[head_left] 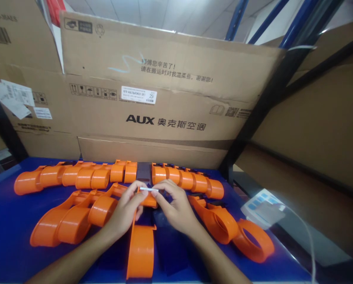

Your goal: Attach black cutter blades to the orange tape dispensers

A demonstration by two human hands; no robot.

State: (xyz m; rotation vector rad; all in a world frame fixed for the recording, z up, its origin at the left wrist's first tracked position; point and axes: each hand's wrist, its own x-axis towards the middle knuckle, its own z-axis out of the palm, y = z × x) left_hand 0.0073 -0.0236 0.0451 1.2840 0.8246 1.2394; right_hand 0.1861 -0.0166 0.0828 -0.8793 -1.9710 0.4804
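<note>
Near the middle, my left hand [126, 209] is closed around the upper end of an orange plastic tape dispenser [141, 250], whose round body hangs toward me. Across the top of that end lies a thin white toothed strip [149, 189]. My right hand [176, 207] pinches the strip's right part between thumb and fingers, while my left thumb presses near its left part. Whether the strip is seated or only resting there, I cannot tell. My palms and fingers hide part of the dispenser.
Rows of orange tape dispensers [99, 179] stand along the back of the blue table [10, 221]. More lie left, and a few lie right beside an orange ring-shaped body [254, 240]. A cardboard sheet [170, 106] rises behind. A white-and-blue box [263, 207] with a cable sits right.
</note>
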